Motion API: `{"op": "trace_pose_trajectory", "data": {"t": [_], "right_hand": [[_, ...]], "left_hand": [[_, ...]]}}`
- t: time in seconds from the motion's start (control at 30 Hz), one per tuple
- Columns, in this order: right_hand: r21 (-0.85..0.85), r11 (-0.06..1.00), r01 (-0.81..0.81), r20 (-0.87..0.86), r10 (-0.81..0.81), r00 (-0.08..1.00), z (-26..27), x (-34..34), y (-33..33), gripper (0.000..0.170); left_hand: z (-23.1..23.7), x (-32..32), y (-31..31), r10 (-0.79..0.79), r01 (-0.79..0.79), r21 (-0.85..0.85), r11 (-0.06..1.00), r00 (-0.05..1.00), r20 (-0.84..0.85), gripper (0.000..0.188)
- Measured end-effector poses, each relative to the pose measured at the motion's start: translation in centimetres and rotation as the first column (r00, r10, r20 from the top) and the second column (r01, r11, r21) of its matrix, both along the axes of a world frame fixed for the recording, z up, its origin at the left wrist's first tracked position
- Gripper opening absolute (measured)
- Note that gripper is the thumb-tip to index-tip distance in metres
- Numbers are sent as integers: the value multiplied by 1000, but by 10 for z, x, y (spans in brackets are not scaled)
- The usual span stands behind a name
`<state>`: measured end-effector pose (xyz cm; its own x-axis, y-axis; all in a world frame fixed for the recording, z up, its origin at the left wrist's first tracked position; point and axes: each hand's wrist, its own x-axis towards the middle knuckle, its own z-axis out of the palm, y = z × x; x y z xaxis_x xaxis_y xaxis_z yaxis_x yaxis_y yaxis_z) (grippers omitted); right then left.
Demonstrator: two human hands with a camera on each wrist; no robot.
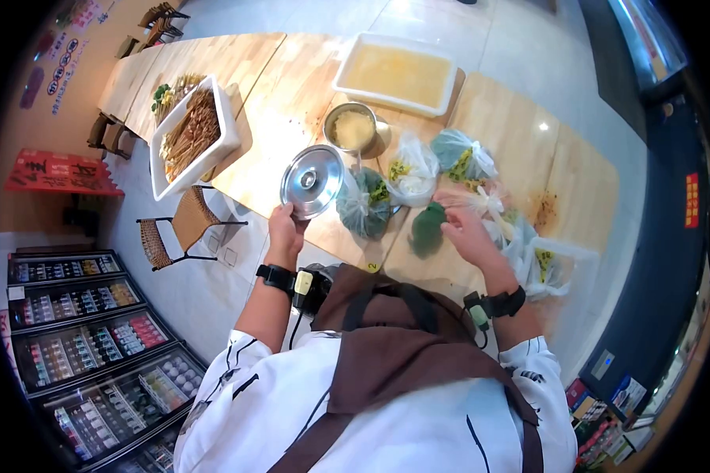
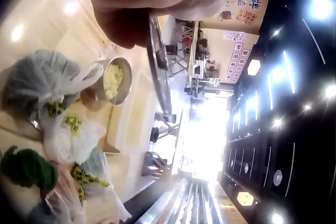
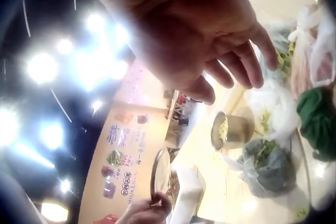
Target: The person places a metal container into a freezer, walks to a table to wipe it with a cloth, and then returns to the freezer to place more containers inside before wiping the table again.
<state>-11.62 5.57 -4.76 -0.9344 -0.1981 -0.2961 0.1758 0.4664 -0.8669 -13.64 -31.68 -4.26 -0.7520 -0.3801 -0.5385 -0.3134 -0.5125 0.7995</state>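
My left hand (image 1: 286, 229) grips the rim of a round, shiny metal lid (image 1: 321, 193) with a small knob in its middle, held up over the table's near edge. Beyond the lid, a metal pot (image 3: 239, 131) stands uncovered with pale yellow, chopped-looking food in it. My right hand (image 1: 469, 232) hovers beside a dark green, crumpled cloth-like bundle (image 1: 427, 230), and the right wrist view shows its fingers loosely extended with nothing held. Between the hands sit a knotted clear bag of greens (image 1: 364, 209) and a white plastic bag (image 1: 412, 173) with yellow-printed labels.
More tied bags (image 1: 464, 154) lie toward the right, with a clear container (image 1: 564, 272) at the right edge. A large white tray (image 1: 394, 102) of yellowish liquid stands at the back. Far left is a white tub (image 1: 227, 130) of skewers, near a wicker chair (image 1: 193, 217).
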Motion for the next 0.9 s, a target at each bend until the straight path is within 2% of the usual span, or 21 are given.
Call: {"op": "trace_pose_trajectory", "data": {"t": [0.13, 0.17, 0.27, 0.37, 0.53, 0.57, 0.6, 0.67, 0.73, 0.77, 0.8, 0.87, 0.9], "right_hand": [[65, 998, 17, 97, -23, 995, 1, -18, -28, 38], [64, 998, 20, 121, -27, 992, -2, -20, -34, 38], [83, 994, 76, 177, -90, 980, -5, -30, -48, 38], [43, 975, 219, 264, -223, 939, -11, -36, -65, 38], [147, 970, 193, 309, -230, 923, -18, -57, -92, 36], [182, 970, 159, 286, -207, 936, -18, -62, -97, 35], [189, 967, 170, 299, -222, 928, -16, -65, -101, 35], [230, 956, 181, 261, -240, 935, -11, -74, -110, 34], [232, 955, 183, 274, -245, 930, -18, -77, -113, 33], [223, 959, 176, 275, -235, 932, -22, -79, -115, 33], [227, 957, 181, 279, -242, 929, -24, -83, -117, 33], [230, 959, 163, 194, -210, 958, -29, -91, -120, 33], [231, 959, 165, 195, -212, 958, -34, -97, -120, 33]], "left_hand": [[-23, -65, -22, -135, 152, -118, 981, 981, 135, 22], [-36, -81, -23, -128, 147, -118, 982, 979, 160, 25], [-70, -128, -25, -183, 197, -59, 979, 965, 187, 26], [-95, -167, -21, -268, 273, -18, 962, 952, 151, 24], [-142, -211, -15, -347, 347, 33, 937, 921, 176, 25], [-145, -216, -12, -393, 451, -169, 876, 872, 290, 28], [-147, -220, -9, -410, 553, -346, 758, 817, 406, 30], [-163, -226, -9, -422, 580, -357, 732, 798, 431, 35], [-201, -223, -15, -336, 437, -737, 516, 894, 295, 38], [-196, -223, -12, -335, 379, -747, 546, 916, 220, 36], [-200, -226, -14, -341, 386, -743, 547, 913, 224, 36], [-200, -233, -21, -480, 598, -573, 560, 798, 364, 26], [-199, -234, -22, -507, 630, -485, 607, 777, 374, 18]]}}
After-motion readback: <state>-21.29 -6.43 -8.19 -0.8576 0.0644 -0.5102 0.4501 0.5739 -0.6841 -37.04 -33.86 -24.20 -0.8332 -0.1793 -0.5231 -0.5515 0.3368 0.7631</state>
